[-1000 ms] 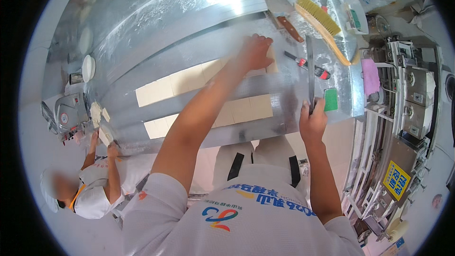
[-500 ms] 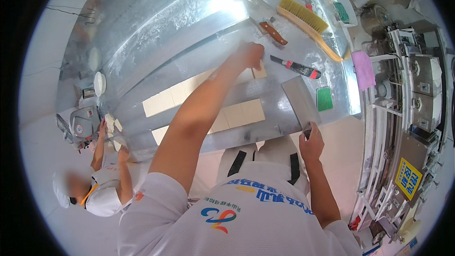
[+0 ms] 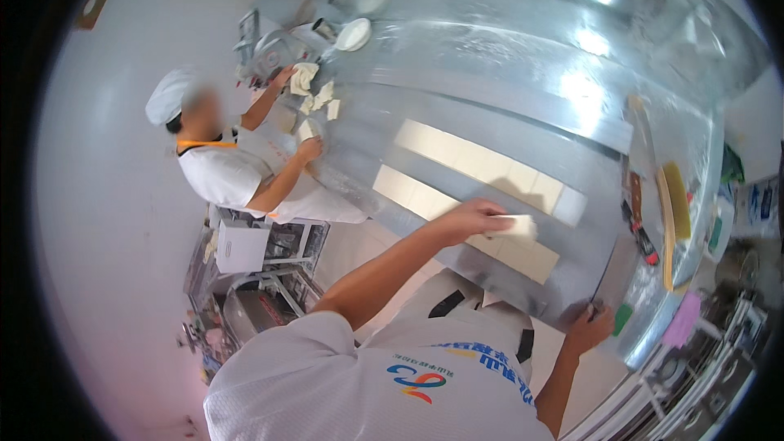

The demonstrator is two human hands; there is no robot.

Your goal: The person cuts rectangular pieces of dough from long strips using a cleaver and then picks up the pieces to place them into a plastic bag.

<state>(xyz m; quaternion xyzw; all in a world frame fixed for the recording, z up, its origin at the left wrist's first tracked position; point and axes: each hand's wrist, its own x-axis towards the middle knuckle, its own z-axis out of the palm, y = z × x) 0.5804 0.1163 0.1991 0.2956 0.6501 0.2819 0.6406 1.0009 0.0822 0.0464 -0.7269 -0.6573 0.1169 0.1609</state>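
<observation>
**Dough strips on a steel table, one piece lifted**

At the far left a co-worker [image 3: 224, 167] in white clothes and a white cap leans over the table's end, both hands among small torn dough scraps [image 3: 314, 98]. Beside them stand a white bowl [image 3: 354, 33] and a small machine [image 3: 273, 49].

Across the steel table [image 3: 506, 57] lie two long, pale dough strips, scored into squares: the far strip [image 3: 490, 171] and the near strip [image 3: 457, 224], side by side with a bare band of metal between.

The left hand [image 3: 474, 219] reaches over the near strip, its fingers pinched on a flat dough piece [image 3: 516, 225] held just above that strip's right part.

Further right, the right hand [image 3: 590, 328] is closed around the handle of a metal scraper [image 3: 604, 278] at the table's near edge, blade pointing up the table. Beyond it lie a green pad [image 3: 623, 318], a red-handled knife [image 3: 641, 237], a long brush [image 3: 671, 220] and a pink cloth [image 3: 682, 318].
</observation>
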